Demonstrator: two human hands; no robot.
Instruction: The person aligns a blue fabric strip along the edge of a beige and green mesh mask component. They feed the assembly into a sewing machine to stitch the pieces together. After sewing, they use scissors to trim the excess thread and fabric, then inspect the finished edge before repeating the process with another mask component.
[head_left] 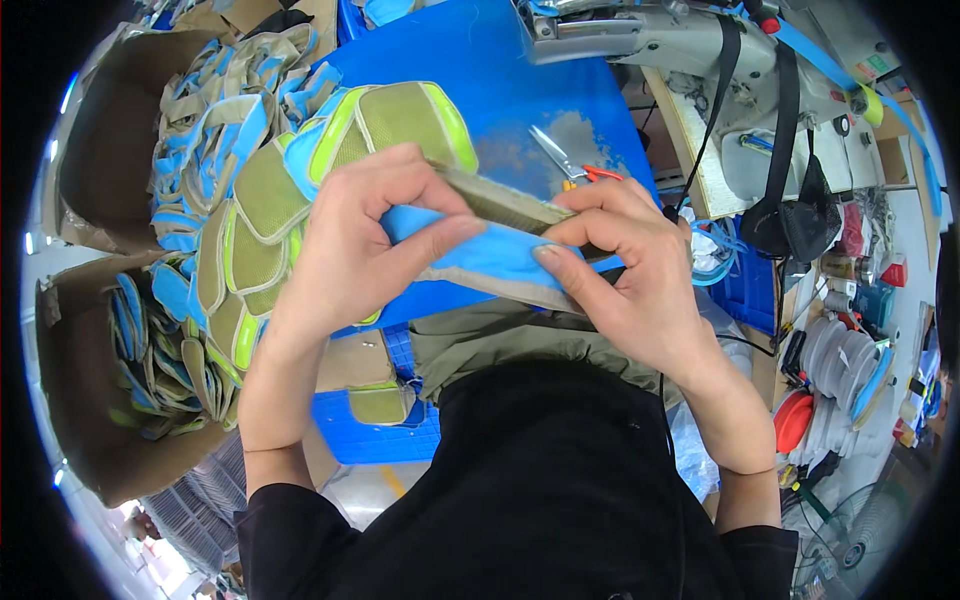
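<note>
a: what does the left hand (pixel 365 235) hold?
b: it grips one end of a padded piece (pixel 480 250), blue with olive mesh and grey edging, thumb pressed on the blue face, fingers curled over the top edge.

a: and the right hand (pixel 625 270)?
b: it pinches the other end of the same piece, thumb on the blue side, fingers wrapped behind. the piece spans between both hands, above the near edge of the blue table (pixel 500 90).

a: what lies around it?
b: to the left, a stack of like pieces (pixel 250 230) spills from the table toward two cardboard boxes (pixel 95 150), which also hold such pieces. scissors (pixel 565 160) with orange handles lie on the table just beyond the right hand. a sewing machine (pixel 650 35) stands at the far right, with black straps (pixel 785 130) hanging off it. spools (pixel 835 355) sit low at the right.
</note>
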